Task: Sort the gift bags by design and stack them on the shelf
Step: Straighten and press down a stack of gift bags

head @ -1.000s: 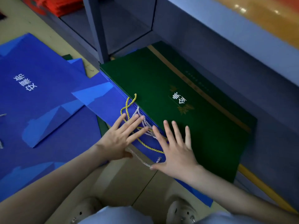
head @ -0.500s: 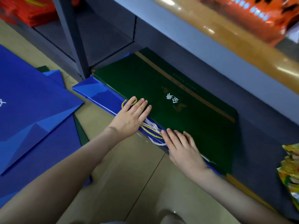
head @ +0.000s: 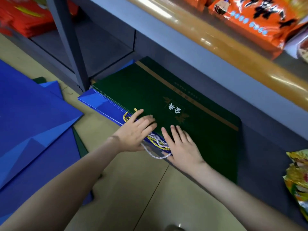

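Note:
A flat stack of dark green gift bags [head: 191, 124] with a gold stripe lies on the bottom shelf [head: 260, 152], on top of blue gift bags [head: 101, 104] whose edge sticks out at the left. Yellow and white cord handles [head: 158, 142] spill over the stack's front edge. My left hand [head: 135, 130] presses flat on the front edge of the stack, fingers straight. Beside it, my right hand [head: 181, 145] lies flat on the top green bag, fingers extended. More blue gift bags [head: 33, 124] lie spread on the floor to the left.
A grey shelf post [head: 70, 47] stands left of the stack. Red bags [head: 25, 15] sit in the neighbouring bay. The upper shelf [head: 216, 39] carries orange snack packs [head: 260, 19]. Yellow packets [head: 298, 184] lie at the right edge. Beige tiled floor [head: 133, 197] lies below.
Both hands have pushed the stack further in under the shelf. The blue bag now shows less at the front. My view has shifted up, revealing the upper shelf.

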`<state>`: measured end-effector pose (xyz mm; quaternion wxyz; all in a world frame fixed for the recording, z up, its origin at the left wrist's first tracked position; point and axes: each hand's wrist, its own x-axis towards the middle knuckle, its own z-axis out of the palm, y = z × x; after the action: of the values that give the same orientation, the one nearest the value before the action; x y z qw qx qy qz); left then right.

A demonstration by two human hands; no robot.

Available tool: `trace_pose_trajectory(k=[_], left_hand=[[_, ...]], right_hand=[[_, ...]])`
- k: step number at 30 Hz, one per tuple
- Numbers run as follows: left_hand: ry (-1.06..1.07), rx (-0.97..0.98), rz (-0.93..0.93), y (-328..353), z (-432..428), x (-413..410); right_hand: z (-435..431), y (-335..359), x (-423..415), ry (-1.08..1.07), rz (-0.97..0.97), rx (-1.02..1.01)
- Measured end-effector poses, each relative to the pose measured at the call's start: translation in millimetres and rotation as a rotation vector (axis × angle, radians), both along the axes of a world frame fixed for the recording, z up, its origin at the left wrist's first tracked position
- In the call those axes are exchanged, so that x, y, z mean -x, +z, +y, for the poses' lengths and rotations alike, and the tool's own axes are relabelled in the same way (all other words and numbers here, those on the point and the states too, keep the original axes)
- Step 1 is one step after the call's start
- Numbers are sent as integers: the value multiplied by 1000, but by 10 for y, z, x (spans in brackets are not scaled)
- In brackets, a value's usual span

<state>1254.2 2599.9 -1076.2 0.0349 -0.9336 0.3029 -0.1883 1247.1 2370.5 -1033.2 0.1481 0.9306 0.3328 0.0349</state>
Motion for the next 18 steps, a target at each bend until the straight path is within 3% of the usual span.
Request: trace_pose_trajectory(k=[2, 9, 13, 18], left_hand=[[-52, -19, -29, -64, 134, 72], [218, -155, -44, -144, 175, -26], [336, -49, 49, -139, 28, 169], [489, 162, 217, -172, 522, 825]], right_hand=[[-34, -21, 23, 14, 3, 18], [94, -35, -11, -26, 24, 9], [362, 8, 29, -13, 83, -4], [1002, -8, 254, 248, 196, -63]])
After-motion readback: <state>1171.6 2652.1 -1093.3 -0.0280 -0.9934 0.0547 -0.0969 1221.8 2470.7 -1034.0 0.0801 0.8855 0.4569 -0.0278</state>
